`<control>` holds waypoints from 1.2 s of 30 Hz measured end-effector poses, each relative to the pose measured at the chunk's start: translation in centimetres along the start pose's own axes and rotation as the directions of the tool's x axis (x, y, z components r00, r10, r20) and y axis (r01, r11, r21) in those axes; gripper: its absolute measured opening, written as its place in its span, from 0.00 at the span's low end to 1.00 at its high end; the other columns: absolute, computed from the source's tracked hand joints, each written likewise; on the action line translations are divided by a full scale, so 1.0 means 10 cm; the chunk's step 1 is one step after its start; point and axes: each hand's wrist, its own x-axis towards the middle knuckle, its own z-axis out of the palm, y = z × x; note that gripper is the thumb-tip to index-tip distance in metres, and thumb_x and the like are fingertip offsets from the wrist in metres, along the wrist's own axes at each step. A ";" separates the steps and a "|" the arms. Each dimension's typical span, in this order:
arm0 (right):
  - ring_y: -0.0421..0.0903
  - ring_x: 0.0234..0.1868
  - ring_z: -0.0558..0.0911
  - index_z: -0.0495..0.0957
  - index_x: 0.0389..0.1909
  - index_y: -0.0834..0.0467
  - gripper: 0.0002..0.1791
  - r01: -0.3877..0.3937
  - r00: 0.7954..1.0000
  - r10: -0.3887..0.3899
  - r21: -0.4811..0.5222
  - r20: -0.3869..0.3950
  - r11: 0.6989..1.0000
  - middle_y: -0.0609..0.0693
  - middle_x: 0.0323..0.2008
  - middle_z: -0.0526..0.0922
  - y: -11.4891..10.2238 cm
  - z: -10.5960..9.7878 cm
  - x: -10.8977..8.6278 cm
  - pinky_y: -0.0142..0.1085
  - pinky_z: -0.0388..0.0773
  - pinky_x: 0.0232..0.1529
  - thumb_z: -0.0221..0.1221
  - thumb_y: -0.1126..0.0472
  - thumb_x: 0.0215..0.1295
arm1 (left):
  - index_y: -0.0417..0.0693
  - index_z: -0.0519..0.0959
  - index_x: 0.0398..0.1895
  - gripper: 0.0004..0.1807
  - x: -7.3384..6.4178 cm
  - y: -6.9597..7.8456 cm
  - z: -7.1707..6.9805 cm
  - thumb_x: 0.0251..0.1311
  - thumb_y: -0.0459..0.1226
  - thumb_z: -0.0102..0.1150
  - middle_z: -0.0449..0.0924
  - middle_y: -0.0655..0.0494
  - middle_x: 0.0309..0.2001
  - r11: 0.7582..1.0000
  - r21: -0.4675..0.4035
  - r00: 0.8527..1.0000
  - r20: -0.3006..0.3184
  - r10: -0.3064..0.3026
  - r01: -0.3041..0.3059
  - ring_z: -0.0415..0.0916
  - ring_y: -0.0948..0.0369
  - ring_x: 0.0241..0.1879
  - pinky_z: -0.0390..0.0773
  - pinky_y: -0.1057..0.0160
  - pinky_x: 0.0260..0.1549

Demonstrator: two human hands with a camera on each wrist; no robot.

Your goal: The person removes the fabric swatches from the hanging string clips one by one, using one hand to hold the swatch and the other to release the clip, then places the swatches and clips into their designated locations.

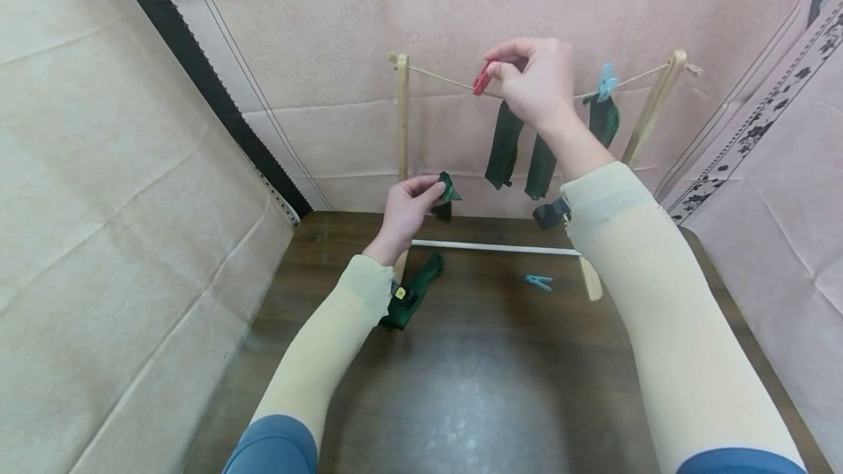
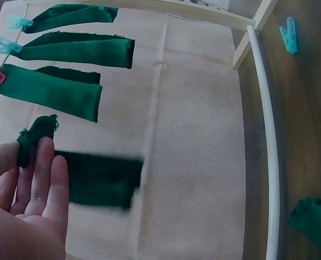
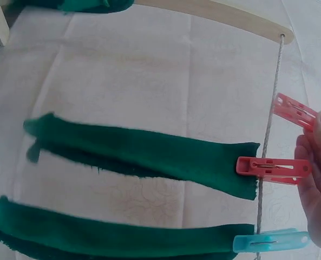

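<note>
My left hand (image 1: 410, 209) pinches a strip of green cloth (image 2: 38, 132), which hangs below the fingers and is blurred in the left wrist view. Up at the rope line (image 3: 277, 70), my right hand (image 1: 536, 83) holds a red clothespin (image 3: 295, 112) between thumb and fingers, its tip right at the rope. Beside it, a second red clothespin (image 3: 274, 169) clips a green cloth strip (image 3: 144, 151) to the rope. Further along, light blue clothespins (image 1: 607, 82) clip two more green strips (image 2: 73, 50). My right hand partly hides the clipped strips in the head view.
The rope runs between two wooden posts (image 1: 402, 115), with a white rod (image 1: 494, 246) low between them. On the brown table (image 1: 461, 386) lie a folded green cloth (image 1: 421, 287) near my left wrist and a blue clothespin (image 1: 538, 282). Pale fabric (image 1: 316, 35) hangs behind.
</note>
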 end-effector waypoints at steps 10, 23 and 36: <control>0.43 0.36 0.87 0.92 0.50 0.56 0.10 0.062 0.994 -0.057 0.050 -0.095 0.997 0.49 0.46 0.93 0.01 0.02 -0.01 0.31 0.71 0.26 0.66 0.58 0.77 | 0.39 0.88 0.54 0.12 0.00 -0.03 -0.01 0.74 0.37 0.68 0.88 0.48 0.48 1.000 -0.007 1.000 0.003 -0.011 0.011 0.87 0.57 0.44 0.83 0.46 0.60; 0.38 0.43 0.89 0.92 0.49 0.56 0.10 0.086 0.988 -0.068 0.121 -0.140 0.989 0.47 0.46 0.93 0.02 0.01 -0.09 0.30 0.73 0.32 0.68 0.58 0.75 | 0.37 0.88 0.54 0.13 -0.01 -0.04 0.01 0.73 0.37 0.69 0.89 0.47 0.48 1.000 0.001 1.000 -0.003 -0.006 0.006 0.88 0.57 0.43 0.86 0.56 0.54; 0.40 0.37 0.88 0.92 0.49 0.58 0.10 0.118 0.980 -0.077 0.225 -0.183 0.967 0.49 0.45 0.93 0.11 0.00 -0.30 0.27 0.82 0.36 0.70 0.59 0.73 | 0.35 0.87 0.55 0.14 -0.06 -0.10 0.00 0.73 0.35 0.69 0.89 0.51 0.44 1.000 -0.019 1.000 -0.003 -0.025 0.025 0.87 0.60 0.41 0.85 0.50 0.56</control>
